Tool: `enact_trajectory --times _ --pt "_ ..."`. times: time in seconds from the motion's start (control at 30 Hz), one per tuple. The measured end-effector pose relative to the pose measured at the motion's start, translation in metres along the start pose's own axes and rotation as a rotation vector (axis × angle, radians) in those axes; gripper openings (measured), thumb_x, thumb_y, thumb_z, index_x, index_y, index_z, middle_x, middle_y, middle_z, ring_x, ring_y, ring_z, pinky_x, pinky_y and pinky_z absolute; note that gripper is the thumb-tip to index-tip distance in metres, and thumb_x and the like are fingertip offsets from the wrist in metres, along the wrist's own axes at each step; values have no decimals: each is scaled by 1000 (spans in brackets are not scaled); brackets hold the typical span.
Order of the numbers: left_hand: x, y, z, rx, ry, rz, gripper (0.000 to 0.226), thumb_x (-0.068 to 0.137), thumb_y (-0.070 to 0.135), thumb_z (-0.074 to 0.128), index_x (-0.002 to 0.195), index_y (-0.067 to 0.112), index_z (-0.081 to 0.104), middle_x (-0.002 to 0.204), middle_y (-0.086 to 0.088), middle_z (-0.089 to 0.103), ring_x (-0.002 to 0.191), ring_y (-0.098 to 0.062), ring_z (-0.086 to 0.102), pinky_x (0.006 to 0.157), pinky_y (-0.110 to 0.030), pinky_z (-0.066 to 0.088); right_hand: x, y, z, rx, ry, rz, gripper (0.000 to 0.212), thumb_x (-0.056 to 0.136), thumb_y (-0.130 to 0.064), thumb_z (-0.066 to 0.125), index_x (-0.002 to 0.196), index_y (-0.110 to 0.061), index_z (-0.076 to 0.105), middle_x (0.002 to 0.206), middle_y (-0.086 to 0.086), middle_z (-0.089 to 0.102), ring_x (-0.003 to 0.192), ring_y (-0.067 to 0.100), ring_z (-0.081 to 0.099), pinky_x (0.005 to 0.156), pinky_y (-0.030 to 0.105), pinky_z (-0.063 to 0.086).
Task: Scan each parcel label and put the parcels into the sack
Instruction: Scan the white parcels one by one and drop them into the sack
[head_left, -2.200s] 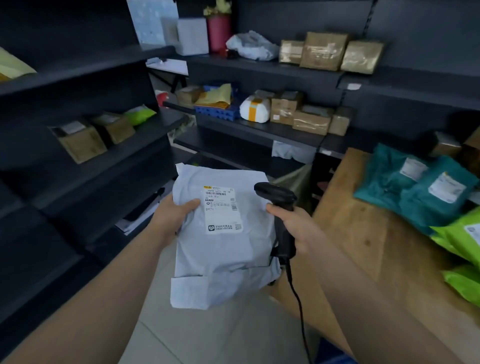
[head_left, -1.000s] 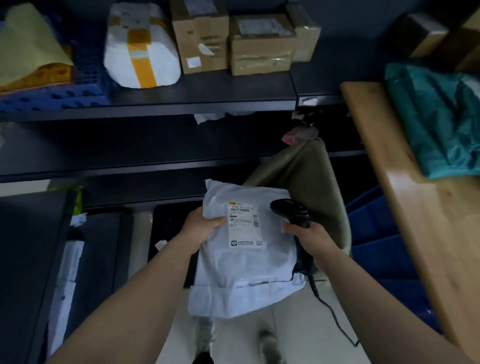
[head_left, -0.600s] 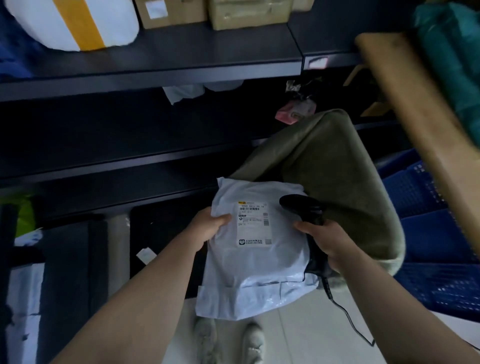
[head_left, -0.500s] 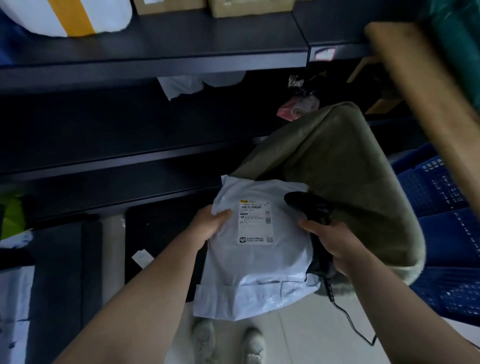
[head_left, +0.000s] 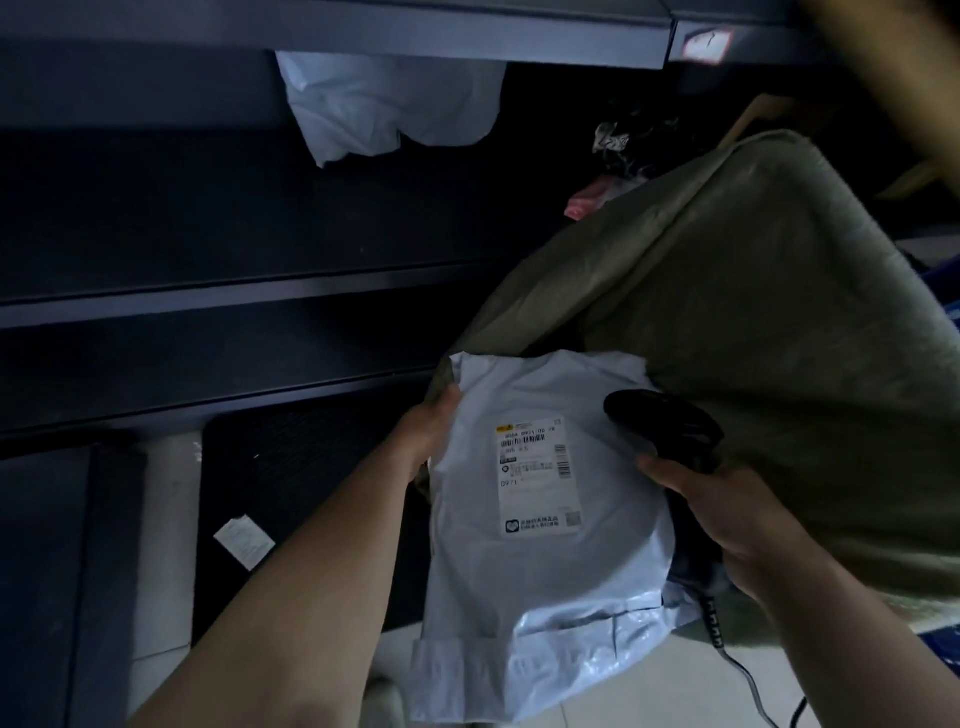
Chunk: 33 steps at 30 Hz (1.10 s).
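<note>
Both hands are occupied. The left hand grips the upper left edge of the grey parcel. The right hand has its fingers curled around the handle of the black scanner, and its thumb lies at the right edge of the parcel.

Two seconds ago the parcel was held up in front of the shelves, with the table at the right side. Since then the view has tipped downward and the parcel has been carried to the olive sack. A second ago the sack was only behind the parcel. Now the upper edge of the parcel touches the dark fold at the sack's mouth. I cannot tell if the edge is already inside. The grip of both hands has stayed the same during this time.

The label faces up and the head of the scanner is beside it, not pointed at it. So I judge that the scanning of this parcel is finished and the step in hand is putting it into the sack. The cable hangs under the right wrist, near the mouth, and it could catch there.
</note>
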<state>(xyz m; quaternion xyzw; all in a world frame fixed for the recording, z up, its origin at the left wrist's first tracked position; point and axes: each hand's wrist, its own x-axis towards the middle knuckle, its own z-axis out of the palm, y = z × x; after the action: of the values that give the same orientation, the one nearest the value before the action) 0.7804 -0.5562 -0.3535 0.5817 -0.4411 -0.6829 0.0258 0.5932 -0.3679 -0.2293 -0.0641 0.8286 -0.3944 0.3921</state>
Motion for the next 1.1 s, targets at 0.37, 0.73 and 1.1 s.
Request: enact_trajectory --times 0.37,0.73,1.1 --pt "-65 1 -37 -66 214 294 34 79 31 78 105 16 61 94 6 66 85 -9 64 66 -21 49 -18 -18 -2 59 -5 116 29 77 -21 81 93 -1 67 91 20 71 84 37 69 83 49 57" --pt "-172 0 -83 352 311 323 10 92 16 59 83 12 62 68 -1 58 67 -22 56 51 -26 34 -35 -77 27 430 -84 34 16 84 -18 75 93 -10 65 96 13 71 84 27 69 77 42 57" --pt "-164 11 -77 10 343 270 29 91 43 58 79 20 68 85 -14 71 76 -26 64 68 -33 46 -11 -1 41 -44 -77 145 21 81 -17 78 83 -2 63 69 10 60 60 23 57 56 31 44"
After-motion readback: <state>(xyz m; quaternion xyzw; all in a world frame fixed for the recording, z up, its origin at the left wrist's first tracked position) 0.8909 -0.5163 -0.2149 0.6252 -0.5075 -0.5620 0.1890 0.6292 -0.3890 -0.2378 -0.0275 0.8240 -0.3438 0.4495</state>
